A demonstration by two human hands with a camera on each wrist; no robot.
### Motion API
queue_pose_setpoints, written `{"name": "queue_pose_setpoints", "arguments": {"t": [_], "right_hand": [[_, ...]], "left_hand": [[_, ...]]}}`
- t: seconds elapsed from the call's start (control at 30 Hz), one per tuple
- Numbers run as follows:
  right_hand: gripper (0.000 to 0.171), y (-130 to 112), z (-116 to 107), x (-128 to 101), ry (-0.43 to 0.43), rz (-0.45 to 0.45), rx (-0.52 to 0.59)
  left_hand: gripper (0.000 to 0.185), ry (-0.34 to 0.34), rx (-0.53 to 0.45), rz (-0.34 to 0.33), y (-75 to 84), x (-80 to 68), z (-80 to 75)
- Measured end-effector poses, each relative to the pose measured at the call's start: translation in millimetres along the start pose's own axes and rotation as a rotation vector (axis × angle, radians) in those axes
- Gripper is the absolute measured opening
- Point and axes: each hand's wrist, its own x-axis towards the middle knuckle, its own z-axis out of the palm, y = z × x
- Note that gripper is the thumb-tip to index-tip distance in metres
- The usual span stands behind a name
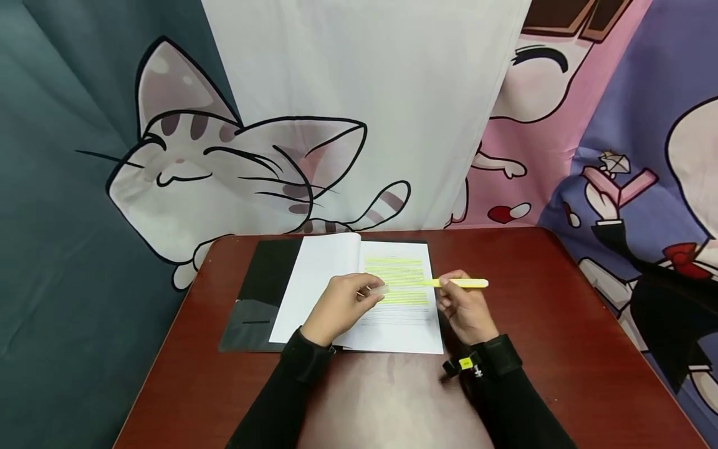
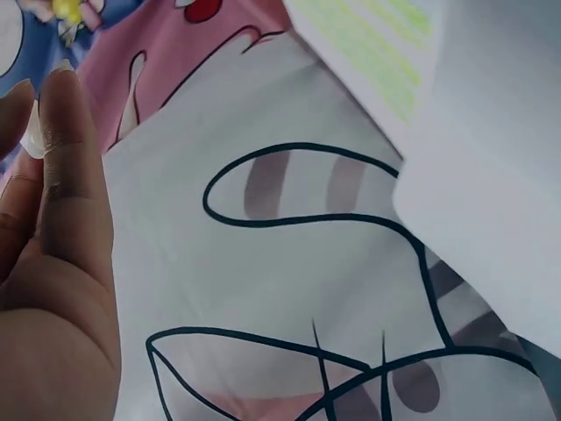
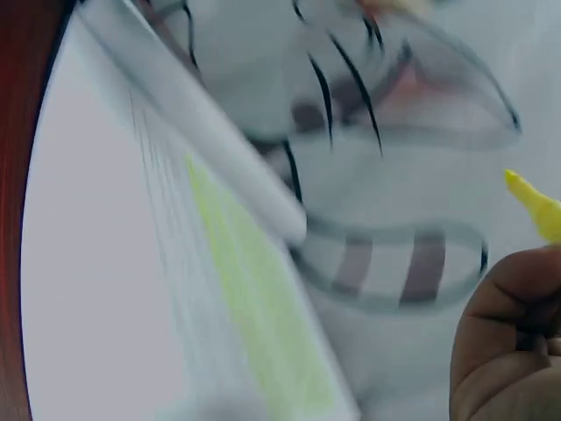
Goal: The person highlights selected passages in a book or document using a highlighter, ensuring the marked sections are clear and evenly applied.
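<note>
An open document (image 1: 392,293) with white pages lies on a black folder (image 1: 263,280); several lines on its right page are marked yellow. My left hand (image 1: 373,292) rests on the page and pinches a clear highlighter cap (image 1: 382,290). The left wrist view shows the cap (image 2: 35,132) between my fingertips (image 2: 66,123), with the marked page (image 2: 377,44) above. My right hand (image 1: 445,288) grips a yellow highlighter (image 1: 462,283) just right of the marked lines, its tip pointing left toward the cap. In the right wrist view the highlighter (image 3: 535,206) pokes out above my fingers (image 3: 513,333), beside the page (image 3: 254,289).
The folder lies on a reddish-brown table (image 1: 561,324). Printed cartoon curtains, one with a cat (image 1: 224,168), hang close behind the table's far edge. Both wrists wear black straps with small cameras (image 1: 465,365).
</note>
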Motion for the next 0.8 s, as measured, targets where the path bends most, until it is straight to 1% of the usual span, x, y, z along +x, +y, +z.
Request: {"name": "queue_pose_setpoints", "arguments": {"t": [0.07, 0.13, 0.27, 0.43, 0.53, 0.7, 0.8], "right_hand": [[0.020, -2.4, 14.8, -4.9, -0.076, -0.005, -0.017], [0.017, -4.8, 24.9, -8.7, -0.144, -0.011, -0.033], [0.024, -8.7, 33.7, -12.2, -0.203, -0.039, -0.054], [0.017, -8.8, 34.7, -12.8, -0.235, -0.046, -0.109], [0.015, -8.2, 34.4, -14.0, -0.223, -0.046, -0.148], [0.013, -9.1, 32.9, -17.1, -0.200, -0.072, -0.214], [0.014, -9.0, 32.9, -17.2, -0.222, -0.101, -0.239]], "left_hand": [[0.018, 0.008, -0.023, -0.004, 1.8, 1.3, 2.0], [0.018, 0.011, -0.036, -0.001, 2.9, 2.1, 3.7], [0.018, -0.005, -0.057, 0.013, 3.9, 4.2, 6.5], [0.019, -0.035, -0.067, 0.018, 5.2, 4.1, 6.8], [0.017, -0.046, -0.060, 0.024, 6.8, 2.8, 6.0], [0.015, -0.042, -0.052, 0.045, 9.4, 1.5, 6.8], [0.015, -0.045, -0.058, 0.058, 10.8, 2.4, 8.5]]}}
